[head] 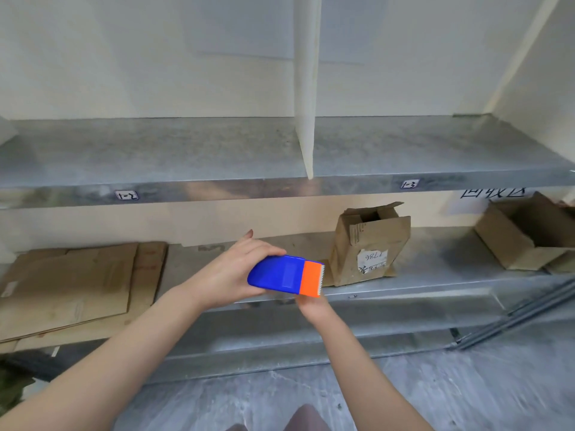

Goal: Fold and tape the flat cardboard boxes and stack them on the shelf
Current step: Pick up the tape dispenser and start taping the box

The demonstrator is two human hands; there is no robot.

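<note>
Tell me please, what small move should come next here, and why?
Probably set the tape dispenser down on the lower shelf and reach left for the flat cardboard. Both hands are busy with the dispenser: the left hand grips its blue body, the right hand is under its orange end. The cardboard lies unfolded, so folding likely comes before taping.

This is a storeroom or small warehouse. Galvanised metal shelves [217,150] run along a plain wall, their front edge bearing handwritten bay labels, "1-2" [126,195] and "1-3" [409,184]. A white divider [306,119] splits the upper level. Below lie flattened cardboard [68,284] on the left, opened cartons [367,247] on the right, and a handwritten sign [491,194]. The floor [466,384] is bare grey.
</note>
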